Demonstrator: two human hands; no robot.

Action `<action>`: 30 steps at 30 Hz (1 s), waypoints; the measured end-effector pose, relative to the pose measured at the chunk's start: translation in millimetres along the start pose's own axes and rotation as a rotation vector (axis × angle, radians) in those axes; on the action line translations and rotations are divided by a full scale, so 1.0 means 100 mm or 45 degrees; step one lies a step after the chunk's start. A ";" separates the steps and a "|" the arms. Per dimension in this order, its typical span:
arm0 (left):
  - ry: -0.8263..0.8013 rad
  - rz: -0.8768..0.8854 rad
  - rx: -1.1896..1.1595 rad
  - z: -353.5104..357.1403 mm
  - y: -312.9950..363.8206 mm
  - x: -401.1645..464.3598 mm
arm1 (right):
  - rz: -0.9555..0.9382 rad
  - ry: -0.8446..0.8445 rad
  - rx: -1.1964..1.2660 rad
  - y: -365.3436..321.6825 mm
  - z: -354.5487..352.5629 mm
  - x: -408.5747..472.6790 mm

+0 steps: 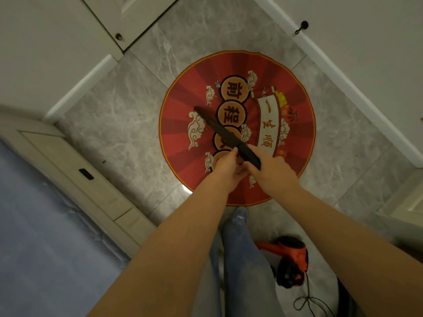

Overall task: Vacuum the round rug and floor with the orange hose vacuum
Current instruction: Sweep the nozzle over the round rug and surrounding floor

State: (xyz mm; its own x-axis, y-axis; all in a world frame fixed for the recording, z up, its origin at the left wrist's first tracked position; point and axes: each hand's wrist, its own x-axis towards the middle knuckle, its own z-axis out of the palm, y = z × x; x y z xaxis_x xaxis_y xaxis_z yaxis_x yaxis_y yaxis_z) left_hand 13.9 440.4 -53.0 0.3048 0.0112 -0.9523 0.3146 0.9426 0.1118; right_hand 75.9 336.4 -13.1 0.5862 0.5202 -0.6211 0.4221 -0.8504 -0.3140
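Observation:
A round red rug (183, 92) with gold discs and a white scroll lies on the grey marble floor (119, 115). Above it I hold a long black nozzle (217, 126), its tip pointing up-left over the rug. My right hand (272, 168) grips its near end. My left hand (225, 165) pinches it from the left, just beside the right hand. The orange and black vacuum body (291, 259) lies on the floor at the lower right, by my leg.
White baseboards (82, 85) and walls close in the floor on both sides. A door frame (75, 170) with a blue floor beyond runs along the left. A black cord (309, 300) trails from the vacuum. My jeans-clad legs (240, 259) stand below the rug.

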 end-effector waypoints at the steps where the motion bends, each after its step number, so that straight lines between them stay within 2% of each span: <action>1: 0.002 -0.021 0.050 -0.02 0.03 0.04 | 0.025 -0.015 -0.015 -0.02 0.04 -0.01; 4: 0.004 -0.149 0.128 -0.03 -0.01 0.09 | 0.099 -0.016 -0.005 0.12 0.26 -0.18; 8: -0.077 -0.252 0.065 -0.04 -0.19 0.11 | 0.070 -0.009 0.070 0.29 0.37 -0.28; 15: -0.050 -0.202 0.072 -0.17 0.06 0.15 | 0.088 -0.043 0.033 -0.03 0.35 -0.09; 20: -0.058 -0.259 0.124 -0.24 -0.12 0.03 | 0.047 -0.079 -0.003 0.13 0.40 -0.37; 25: -0.035 -0.121 0.045 -0.38 -0.06 0.05 | -0.010 -0.077 -0.044 -0.04 0.48 -0.15; 30: 0.091 -0.056 0.295 -0.49 0.15 0.13 | 0.102 -0.024 -0.035 0.02 0.55 -0.13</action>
State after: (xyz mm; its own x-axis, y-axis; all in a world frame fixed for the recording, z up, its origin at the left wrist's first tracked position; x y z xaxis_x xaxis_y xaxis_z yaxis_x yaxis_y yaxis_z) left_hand -21.5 470.7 -77.7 0.2243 0.0032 -0.9745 0.5264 0.8411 0.1240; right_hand 30.9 323.0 -45.1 0.6059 0.4489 -0.6568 0.3934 -0.8867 -0.2431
